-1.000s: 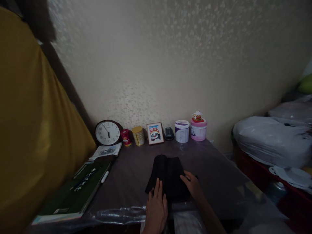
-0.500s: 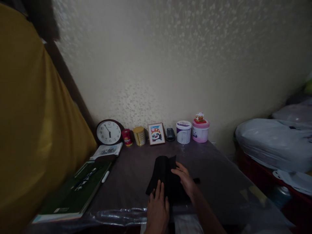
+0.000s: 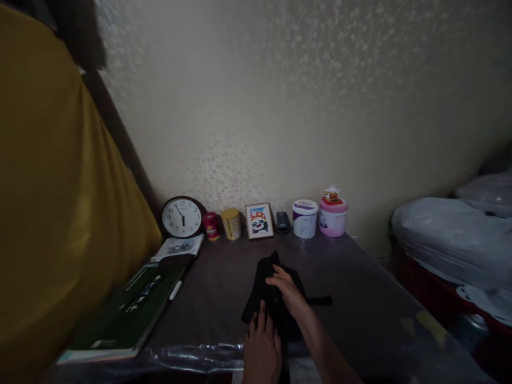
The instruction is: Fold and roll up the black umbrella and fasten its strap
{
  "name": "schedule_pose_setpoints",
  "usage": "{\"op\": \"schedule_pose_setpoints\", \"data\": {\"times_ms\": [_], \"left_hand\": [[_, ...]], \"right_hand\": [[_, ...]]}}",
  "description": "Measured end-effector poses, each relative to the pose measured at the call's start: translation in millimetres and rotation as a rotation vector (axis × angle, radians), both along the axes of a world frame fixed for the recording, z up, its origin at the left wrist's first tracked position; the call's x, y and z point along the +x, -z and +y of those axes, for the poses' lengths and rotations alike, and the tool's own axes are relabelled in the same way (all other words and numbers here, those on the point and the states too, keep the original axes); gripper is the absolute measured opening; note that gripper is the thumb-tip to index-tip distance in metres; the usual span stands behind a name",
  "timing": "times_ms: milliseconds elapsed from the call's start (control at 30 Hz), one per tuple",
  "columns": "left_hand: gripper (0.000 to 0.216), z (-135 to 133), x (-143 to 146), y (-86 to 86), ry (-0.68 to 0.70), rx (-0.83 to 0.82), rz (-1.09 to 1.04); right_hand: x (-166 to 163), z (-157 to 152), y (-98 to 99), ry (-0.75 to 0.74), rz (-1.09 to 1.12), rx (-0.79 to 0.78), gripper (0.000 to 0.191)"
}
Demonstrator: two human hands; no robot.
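Note:
A black cloth piece (image 3: 262,290) lies partly folded on the table in front of me, a peak of its fabric sticking up at the far end. From its right side a narrow black strap (image 3: 320,301) stretches across the table. My left hand (image 3: 262,346) rests on the near part of the cloth, fingers extended and flat. My right hand (image 3: 286,290) reaches over the middle, its fingers bent and closed on a fold of the fabric. The fingertips are dim, and part of the cloth is hidden beneath both hands.
Along the wall stand a clock (image 3: 182,217), a red can (image 3: 210,226), a yellow tin (image 3: 231,224), a framed panda picture (image 3: 260,221) and two tubs (image 3: 305,220). A green book (image 3: 128,314) and white marker (image 3: 175,290) lie left. Plastic covers the table (image 3: 216,298).
My right hand has moved left, carrying the right flap of the black cloth over toward the middle. More of the strap shows on the right. My left hand stays nearly in place.

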State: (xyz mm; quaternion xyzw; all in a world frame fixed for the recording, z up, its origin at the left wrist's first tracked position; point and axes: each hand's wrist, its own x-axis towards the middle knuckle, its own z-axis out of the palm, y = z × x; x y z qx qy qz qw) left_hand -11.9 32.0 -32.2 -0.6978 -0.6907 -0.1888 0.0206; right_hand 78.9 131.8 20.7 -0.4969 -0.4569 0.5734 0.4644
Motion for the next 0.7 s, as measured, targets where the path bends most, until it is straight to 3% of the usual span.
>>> {"op": "schedule_pose_setpoints", "data": {"times_ms": [267, 433, 500, 567, 700], "left_hand": [[0.035, 1, 0, 6.4, -0.060, -0.046, -0.008], [0.040, -1, -11, 35.5, 0.044, 0.183, 0.028], [0.041, -2, -10, 40.2, 0.005, 0.226, 0.011], [0.048, -4, -7, 35.7, -0.004, 0.172, 0.000], [0.063, -8, -3, 10.0, -0.005, -0.083, 0.045]], "right_hand": [[-30, 8, -10.2, -0.157, -0.152, 0.020, 0.072], [-36, 14, -7.2, -0.191, -0.170, 0.040, 0.072], [-38, 14, -6.0, -0.202, -0.180, 0.047, 0.074], [-40, 15, -4.7, -0.213, -0.196, 0.051, 0.077], [-45, 18, -2.0, -0.228, -0.216, 0.049, 0.079]]}}
